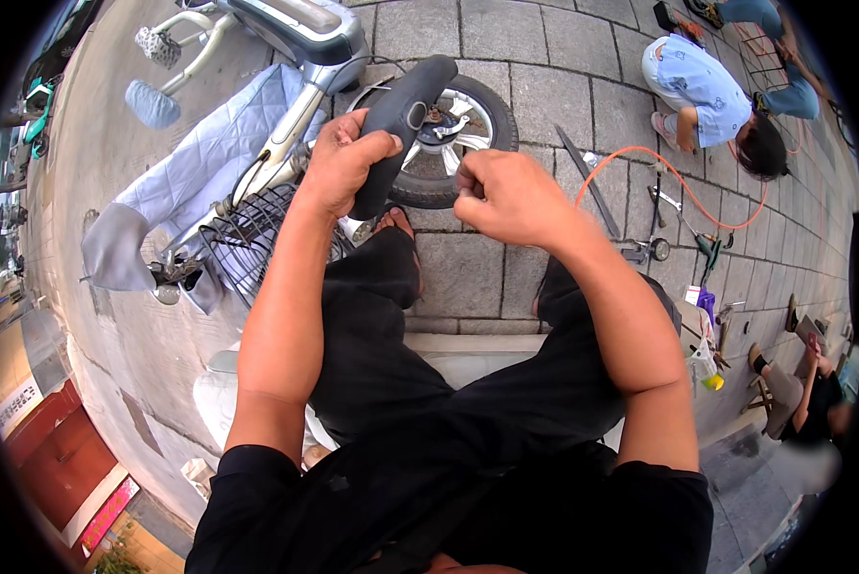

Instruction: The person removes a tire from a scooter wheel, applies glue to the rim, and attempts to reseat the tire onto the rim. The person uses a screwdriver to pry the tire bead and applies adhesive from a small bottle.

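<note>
Outdoors on grey stone paving (458,263), with an orange hose (630,149) off to the right. Gripping a black rubber tube (403,129) in the left hand (341,165), in front of a spoked wheel (495,105) and partly hiding it. Holding the right hand (511,196) clenched near the tube; cannot tell whether pinching anything.

Gap beside dark tube (399,129), wheel (449,158) behind

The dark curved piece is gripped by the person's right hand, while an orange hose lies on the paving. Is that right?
Not quite: the head view shows the dark curved piece gripped by the left hand, not the right hand. The orange hose does lie on the paving.
</note>
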Demonstrator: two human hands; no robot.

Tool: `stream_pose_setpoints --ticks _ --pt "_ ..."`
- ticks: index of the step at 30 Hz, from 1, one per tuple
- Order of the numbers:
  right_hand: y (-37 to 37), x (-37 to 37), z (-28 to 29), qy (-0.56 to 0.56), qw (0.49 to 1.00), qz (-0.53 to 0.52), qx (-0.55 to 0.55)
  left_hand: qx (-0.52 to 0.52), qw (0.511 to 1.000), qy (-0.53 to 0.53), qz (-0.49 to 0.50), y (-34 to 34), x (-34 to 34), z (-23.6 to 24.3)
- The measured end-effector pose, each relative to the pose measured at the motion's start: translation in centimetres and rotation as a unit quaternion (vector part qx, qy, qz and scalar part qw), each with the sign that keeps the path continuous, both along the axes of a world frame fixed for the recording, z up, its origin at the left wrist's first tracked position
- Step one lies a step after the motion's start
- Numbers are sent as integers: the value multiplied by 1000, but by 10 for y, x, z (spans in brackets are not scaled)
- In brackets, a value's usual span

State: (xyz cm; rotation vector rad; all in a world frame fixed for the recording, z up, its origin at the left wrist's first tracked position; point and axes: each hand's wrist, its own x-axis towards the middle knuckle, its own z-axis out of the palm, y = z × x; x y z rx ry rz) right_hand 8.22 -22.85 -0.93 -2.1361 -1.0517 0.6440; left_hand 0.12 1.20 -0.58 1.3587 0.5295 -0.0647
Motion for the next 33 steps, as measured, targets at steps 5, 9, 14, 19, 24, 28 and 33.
stream_pose_setpoints --ticks 5,9,14,19,24,28,33 --pt "-61 23 -27 -180 948 -39 -260 1 1000 12 -24 5 2 -1" --pt "-72 39 -5 -148 930 -157 -298 18 999 42 -25 5 0 1" --pt "-93 46 -6 -173 967 -164 -91 126 986 79 -69 2 0 1" --pt "-66 48 -14 -115 972 -205 -27 207 976 59 -43 -10 7 -2" --pt "-9 38 5 195 964 -137 -116 258 964 57 -17 -8 2 -7" --pt "32 25 -35 426 878 -201 91 347 934 67 -45 -9 2 0" --pt "61 30 -49 -51 971 -212 -93 282 957 61 -29 4 1 -10"
